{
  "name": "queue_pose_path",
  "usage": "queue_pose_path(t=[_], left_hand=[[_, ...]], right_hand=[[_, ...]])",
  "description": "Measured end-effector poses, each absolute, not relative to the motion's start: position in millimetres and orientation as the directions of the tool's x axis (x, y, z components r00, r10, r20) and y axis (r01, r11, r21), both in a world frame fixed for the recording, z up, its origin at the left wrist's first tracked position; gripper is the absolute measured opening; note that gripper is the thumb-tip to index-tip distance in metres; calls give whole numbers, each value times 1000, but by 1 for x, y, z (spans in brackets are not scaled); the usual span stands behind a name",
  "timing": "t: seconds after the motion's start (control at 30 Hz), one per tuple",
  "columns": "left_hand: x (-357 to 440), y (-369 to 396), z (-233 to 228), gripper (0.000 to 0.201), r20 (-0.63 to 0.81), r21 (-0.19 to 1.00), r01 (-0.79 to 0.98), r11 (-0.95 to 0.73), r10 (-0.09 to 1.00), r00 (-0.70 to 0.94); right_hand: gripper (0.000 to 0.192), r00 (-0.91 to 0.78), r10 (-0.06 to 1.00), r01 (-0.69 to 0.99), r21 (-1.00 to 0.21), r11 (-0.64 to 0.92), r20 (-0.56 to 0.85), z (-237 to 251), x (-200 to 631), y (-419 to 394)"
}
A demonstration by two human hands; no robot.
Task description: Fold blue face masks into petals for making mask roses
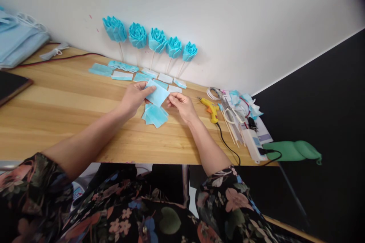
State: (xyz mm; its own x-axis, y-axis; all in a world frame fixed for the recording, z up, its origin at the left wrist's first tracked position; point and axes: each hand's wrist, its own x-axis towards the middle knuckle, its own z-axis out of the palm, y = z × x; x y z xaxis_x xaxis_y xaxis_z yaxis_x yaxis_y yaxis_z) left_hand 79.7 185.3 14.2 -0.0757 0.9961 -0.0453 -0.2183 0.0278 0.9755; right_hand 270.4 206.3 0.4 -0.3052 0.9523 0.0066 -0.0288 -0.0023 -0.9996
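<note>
A light blue piece of fabric (pixel 157 93), thin and roughly square, is held up between my two hands over the wooden table. My left hand (pixel 136 97) pinches its left side, thumb on top. At its right corner the fingertips of my right hand (pixel 182 105) are closed. Just below lies a small fanned stack of similar blue squares (pixel 155 115). Behind my hands are several blue and white strips (pixel 122 75) laid flat. Farther back, several blue fabric roses (pixel 157 40) on thin sticks lean against the wall.
To the right lie a yellow glue gun (pixel 210 109) with its cord, scissors (pixel 231 112), tape rolls (pixel 213 93), wooden sticks (pixel 230 129) and a power strip (pixel 253 146). A green pouch (pixel 293 150) hangs past the right edge. Folded blue masks (pixel 19 40) and a dark flat object (pixel 13 86) are left.
</note>
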Motion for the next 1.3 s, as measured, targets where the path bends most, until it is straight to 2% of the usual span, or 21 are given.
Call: queue_pose_path(t=[0.67,0.97,1.2,1.3], left_hand=[[82,184,18,12,-36,988,-156,21,995,-98],[81,184,14,14,-27,988,-154,18,998,-58],[82,185,11,14,-44,989,-145,38,998,-33],[82,185,11,11,-57,985,-166,49,998,-41]], right_hand=[[41,-337,941,-53,-999,-3,15,-1,270,207],[38,-328,944,29,-998,47,35,-4,270,208],[28,-275,954,232,-954,187,120,-9,273,209],[31,-300,950,167,-975,144,89,-7,273,208]])
